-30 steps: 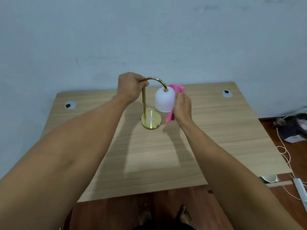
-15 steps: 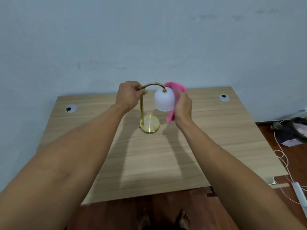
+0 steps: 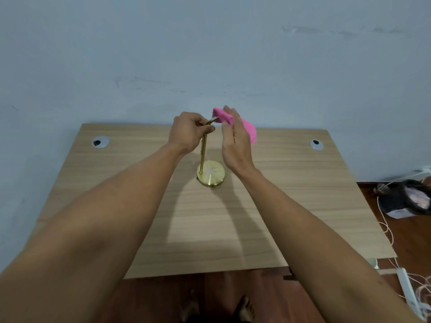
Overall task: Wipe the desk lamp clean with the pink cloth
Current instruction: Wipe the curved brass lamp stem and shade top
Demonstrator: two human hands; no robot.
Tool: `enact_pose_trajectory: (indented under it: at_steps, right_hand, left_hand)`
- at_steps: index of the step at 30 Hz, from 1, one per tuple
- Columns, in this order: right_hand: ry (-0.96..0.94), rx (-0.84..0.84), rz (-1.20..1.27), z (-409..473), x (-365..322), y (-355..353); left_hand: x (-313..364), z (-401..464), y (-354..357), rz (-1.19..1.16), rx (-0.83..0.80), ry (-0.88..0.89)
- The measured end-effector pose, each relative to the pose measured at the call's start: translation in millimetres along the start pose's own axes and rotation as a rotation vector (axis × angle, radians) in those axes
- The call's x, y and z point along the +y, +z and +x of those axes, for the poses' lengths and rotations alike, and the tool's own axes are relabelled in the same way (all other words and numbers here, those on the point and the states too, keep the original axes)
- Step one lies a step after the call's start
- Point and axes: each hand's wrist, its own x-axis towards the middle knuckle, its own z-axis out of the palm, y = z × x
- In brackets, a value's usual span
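Your desk lamp [image 3: 210, 170] is standing mid-desk [image 3: 303, 183], well clear of every edge. Since a moment ago the pink cloth [image 3: 247, 129] has risen over the shade, hiding it. Your left hand [image 3: 190, 134] is gripping the brass neck; your right hand [image 3: 235, 141], fingers straight, is pressing the cloth.

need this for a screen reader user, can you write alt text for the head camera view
Seen from above, a person's left hand grips the top of a brass desk lamp standing on a wooden desk, while the right hand presses a pink cloth over the lamp's hidden shade. A pale wall rises behind the desk.
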Motion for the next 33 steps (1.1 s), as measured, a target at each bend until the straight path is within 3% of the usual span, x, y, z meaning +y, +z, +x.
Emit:
enact_pose_trajectory:
  at_steps: [3, 7, 11, 14, 18, 22, 26, 29, 33]
  right_hand:
    - [0.059, 0.077, 0.052, 10, -1, -3]
    - [-0.092, -0.071, -0.123, 9, -3, -4]
    - [-0.060, -0.025, -0.149, 14, -9, -10]
    - [-0.214, -0.176, -0.336, 12, -7, -13]
    - [-0.252, -0.197, -0.401, 15, -12, -13]
    - [-0.435, -0.294, -0.619, 12, -8, -21]
    - [-0.420, -0.196, -0.599, 12, -8, -24]
    - [-0.571, -0.315, -0.741, 11, -3, -20]
    - [-0.418, -0.142, -0.611, 10, -6, -21]
  left_hand:
    - [2, -1, 0, -0.008, 0.009, -0.006]
    - [5, -2, -2, -0.028, -0.017, -0.039]
    - [5, -3, -4, -0.020, -0.029, -0.046]
    - [7, -2, -7, -0.022, -0.061, -0.041]
    - [4, -3, -14, -0.034, -0.091, -0.050]
    - [2, -3, -16, -0.032, -0.064, -0.058]
    - [3, -1, -16, -0.034, -0.078, -0.067]
    - [3, -1, -18, -0.024, -0.086, -0.042]
    - [4, 0, -19, -0.008, -0.099, -0.072]
